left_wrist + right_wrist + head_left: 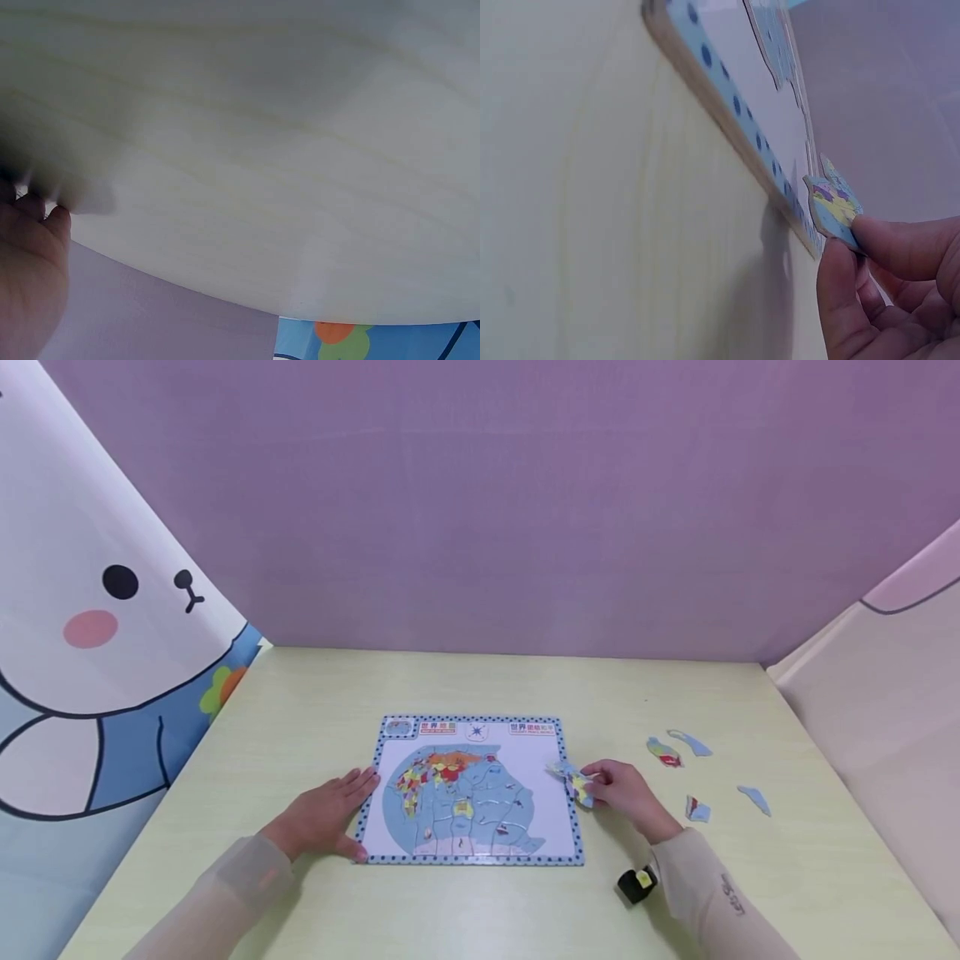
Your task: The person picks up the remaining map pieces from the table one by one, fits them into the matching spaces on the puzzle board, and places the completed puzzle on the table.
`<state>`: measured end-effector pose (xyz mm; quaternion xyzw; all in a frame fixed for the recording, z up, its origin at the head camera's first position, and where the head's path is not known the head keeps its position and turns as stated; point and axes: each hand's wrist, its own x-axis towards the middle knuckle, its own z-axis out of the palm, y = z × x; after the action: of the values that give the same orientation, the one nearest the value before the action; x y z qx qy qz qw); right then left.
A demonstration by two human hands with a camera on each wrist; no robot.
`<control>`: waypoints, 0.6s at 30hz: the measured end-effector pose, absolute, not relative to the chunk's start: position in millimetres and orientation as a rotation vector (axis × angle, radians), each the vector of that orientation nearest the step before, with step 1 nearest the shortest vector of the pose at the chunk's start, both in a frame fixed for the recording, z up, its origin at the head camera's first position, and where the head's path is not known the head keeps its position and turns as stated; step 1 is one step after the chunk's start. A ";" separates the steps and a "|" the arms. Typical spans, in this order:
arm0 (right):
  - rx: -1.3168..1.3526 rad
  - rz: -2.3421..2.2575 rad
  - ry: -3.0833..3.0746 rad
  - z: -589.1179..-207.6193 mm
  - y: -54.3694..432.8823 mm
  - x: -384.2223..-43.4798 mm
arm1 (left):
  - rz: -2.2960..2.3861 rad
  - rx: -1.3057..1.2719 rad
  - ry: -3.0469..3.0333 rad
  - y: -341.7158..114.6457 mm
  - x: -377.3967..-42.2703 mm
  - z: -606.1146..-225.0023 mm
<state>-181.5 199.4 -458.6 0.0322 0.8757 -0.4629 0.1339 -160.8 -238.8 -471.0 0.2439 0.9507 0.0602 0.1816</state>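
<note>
A world-map puzzle board (570, 827) with a dotted blue border lies flat, its left and middle parts filled with fitted map pieces (450, 802). White backing shows at the right of the map. My left hand (326, 814) rests at the board's left edge, fingers extended and thumb apart. The left wrist view catches only part of that left hand (30, 277). Over the board's right edge, my right hand (622, 793) pinches a blue, yellow and purple puzzle piece (832, 206) between thumb and fingers. Whether this is one piece or two overlapping, I cannot tell.
Loose puzzle pieces lie on the table to the right: a green-and-red one (664, 752), a blue one (690, 742), a red-and-blue one (697, 809) and a narrow blue one (754, 799). A small black object (636, 886) sits by the right wrist. A purple backdrop (480, 527) stands behind.
</note>
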 end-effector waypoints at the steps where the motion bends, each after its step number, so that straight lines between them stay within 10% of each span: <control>1: 0.095 -1.337 2.540 -458.6 196.7 -181.4 | 0.169 0.692 2.685 -238.7 -160.6 -470.5; 18: 0.120 -1.285 2.528 -457.2 169.4 -179.6 | 0.161 0.671 2.681 -236.9 -160.1 -468.7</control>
<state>-179.6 169.4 -457.2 0.0418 0.8803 -0.4477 0.1511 -160.1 -236.9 -468.7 0.2383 0.9516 0.0572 0.1855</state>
